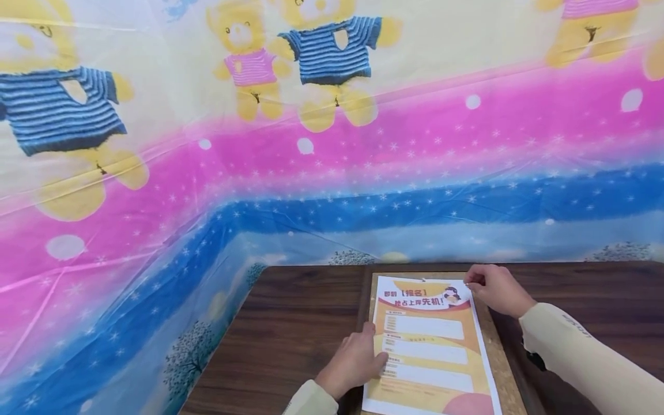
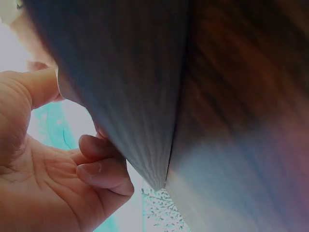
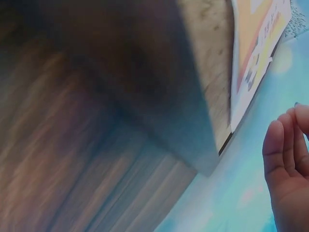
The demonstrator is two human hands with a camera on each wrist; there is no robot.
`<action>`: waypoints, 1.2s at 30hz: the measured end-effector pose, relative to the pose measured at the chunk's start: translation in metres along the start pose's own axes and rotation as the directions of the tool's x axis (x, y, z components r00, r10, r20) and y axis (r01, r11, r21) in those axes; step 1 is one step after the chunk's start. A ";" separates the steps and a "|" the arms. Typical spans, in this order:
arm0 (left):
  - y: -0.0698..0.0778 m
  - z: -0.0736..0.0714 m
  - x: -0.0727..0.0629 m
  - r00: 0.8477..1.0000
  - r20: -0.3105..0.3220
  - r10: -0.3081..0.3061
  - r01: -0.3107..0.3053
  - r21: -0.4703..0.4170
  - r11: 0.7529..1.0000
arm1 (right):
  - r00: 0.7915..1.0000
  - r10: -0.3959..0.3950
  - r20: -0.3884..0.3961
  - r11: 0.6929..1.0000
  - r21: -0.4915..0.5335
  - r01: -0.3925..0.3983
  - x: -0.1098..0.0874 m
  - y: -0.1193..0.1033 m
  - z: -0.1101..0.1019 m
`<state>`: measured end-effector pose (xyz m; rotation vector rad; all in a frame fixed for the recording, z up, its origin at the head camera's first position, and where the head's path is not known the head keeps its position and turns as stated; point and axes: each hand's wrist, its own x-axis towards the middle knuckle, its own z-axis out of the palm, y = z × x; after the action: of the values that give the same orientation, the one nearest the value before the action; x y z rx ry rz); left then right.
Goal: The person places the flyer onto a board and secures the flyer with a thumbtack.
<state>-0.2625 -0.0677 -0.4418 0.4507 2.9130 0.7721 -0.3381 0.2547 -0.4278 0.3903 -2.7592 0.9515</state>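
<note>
Two bare hands at a printed sheet on a cork board, seen from the head and from both wrists. The left hand (image 1: 353, 360) lies at the sheet's left edge, its thumb on the paper and standing wide of the forefinger; in the left wrist view the nearer fingers are loosely bent beside a dark wooden edge. The printed sheet (image 1: 427, 340) extends from this thumb toward the right hand, bearing a red and orange heading, pale boxes and a small cartoon figure. The right hand (image 1: 500, 288), beyond and to the right of the left hand, is at the sheet's upper right corner. Its thumb and fingertips form a narrow pinch about a tiny object (image 3: 296, 104), too small to identify. A small fastener-like spot (image 1: 423, 280) marks the top edge of the sheet, to the left of the right hand.

The cork board (image 1: 496, 351) shows as a brown strip along the sheet's right side, below the right hand. The dark wooden table (image 1: 290, 323) spreads to the left of the left hand and beneath the right forearm. Cream sleeves (image 1: 576, 346) cover both forearms. Beyond both hands hangs a printed backdrop (image 1: 332, 155) with bears in striped shirts above pink and blue bands.
</note>
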 end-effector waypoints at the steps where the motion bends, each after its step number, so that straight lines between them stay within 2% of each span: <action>1: 0.000 0.000 0.000 1.000 0.006 0.011 -0.011 -0.002 1.000 | 1.000 0.004 0.011 1.000 0.006 -0.004 0.004 -0.001 0.003; 7: 0.000 0.000 -0.001 0.999 0.004 0.043 -0.043 0.021 0.999 | 0.998 0.022 0.058 0.999 0.039 -0.024 0.026 -0.009 0.020; 14: 0.003 0.002 -0.002 0.998 -0.027 0.062 -0.059 0.113 0.992 | 0.990 0.060 0.125 0.992 0.099 -0.073 0.047 -0.016 0.038; 22: 0.007 0.002 -0.004 0.994 -0.048 0.102 -0.090 0.201 0.975 | 0.986 0.046 0.162 0.992 0.105 -0.064 0.063 -0.016 0.052; 30: 0.009 0.002 0.000 0.998 -0.001 0.060 -0.058 0.210 0.976 | 0.973 0.119 0.200 0.986 0.091 -0.139 0.072 -0.017 0.057; 36: 0.006 0.001 0.001 0.999 0.006 0.034 -0.035 0.203 0.978 | 0.963 0.159 0.219 0.978 0.096 -0.184 0.078 -0.019 0.064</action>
<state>-0.2616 -0.0616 -0.4395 0.5203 3.0026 0.4774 -0.4127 0.1863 -0.4457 0.2869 -2.9769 1.1788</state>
